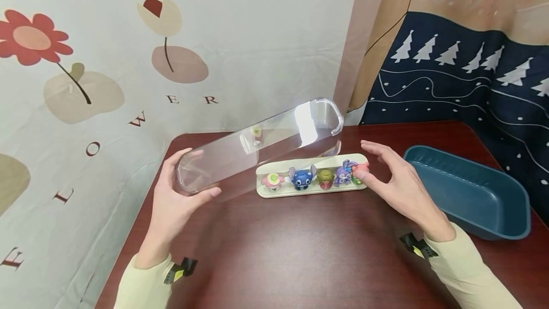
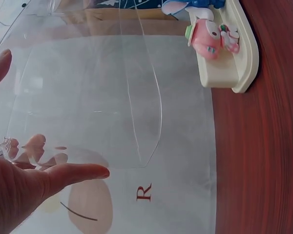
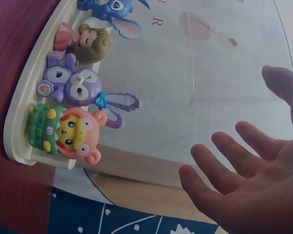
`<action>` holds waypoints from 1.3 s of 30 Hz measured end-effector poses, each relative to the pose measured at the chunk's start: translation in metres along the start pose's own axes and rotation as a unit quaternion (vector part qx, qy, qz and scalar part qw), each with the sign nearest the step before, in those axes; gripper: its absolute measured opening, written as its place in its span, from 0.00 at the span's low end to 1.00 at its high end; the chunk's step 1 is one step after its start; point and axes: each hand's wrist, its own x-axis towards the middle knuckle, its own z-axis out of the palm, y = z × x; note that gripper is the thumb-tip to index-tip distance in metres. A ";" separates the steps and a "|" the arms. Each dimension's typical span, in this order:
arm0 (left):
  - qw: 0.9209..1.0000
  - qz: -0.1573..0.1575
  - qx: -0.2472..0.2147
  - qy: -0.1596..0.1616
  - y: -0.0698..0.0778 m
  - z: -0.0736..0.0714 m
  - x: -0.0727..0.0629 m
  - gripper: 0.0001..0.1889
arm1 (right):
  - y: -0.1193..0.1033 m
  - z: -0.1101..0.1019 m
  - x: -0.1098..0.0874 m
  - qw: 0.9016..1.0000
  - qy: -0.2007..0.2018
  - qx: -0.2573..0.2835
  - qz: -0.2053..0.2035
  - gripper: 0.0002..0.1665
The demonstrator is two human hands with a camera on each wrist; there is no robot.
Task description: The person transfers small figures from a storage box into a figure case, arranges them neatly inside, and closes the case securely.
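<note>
My left hand point(image 1: 168, 211) grips the left end of a long clear plastic cover point(image 1: 227, 156), which is tilted up toward its right end. Behind and below it, a cream display base point(image 1: 312, 191) sits on the table with a row of small toy figures. These are a pink one point(image 2: 207, 39), a blue big-eared one point(image 1: 302, 179), a brown-haired one in pink point(image 3: 92, 44), a purple rabbit point(image 3: 83, 85) and a yellow-faced one in a pink hood point(image 3: 71, 134). Beside the base's right end, my right hand point(image 1: 399, 192) has spread fingers and holds nothing.
A dark teal plastic basin point(image 1: 472, 194) stands at the right of the reddish-brown table point(image 1: 300, 256). Behind the table hangs a pale cloth point(image 1: 266, 37) with printed flowers and letters. A dark blue cloth point(image 1: 433, 89) with white trees hangs at the right.
</note>
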 end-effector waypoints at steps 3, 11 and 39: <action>1.000 -0.002 0.014 -0.010 0.001 0.005 0.000 0.50 | 0.000 0.000 0.000 1.000 -0.002 0.009 0.004 0.43; 0.999 0.001 0.017 -0.044 0.005 0.018 0.001 0.51 | -0.005 -0.003 0.000 0.998 -0.005 0.046 0.030 0.49; 0.988 -0.001 0.001 -0.157 0.011 0.069 0.037 0.49 | 0.024 -0.022 0.005 0.995 -0.007 0.079 0.059 0.58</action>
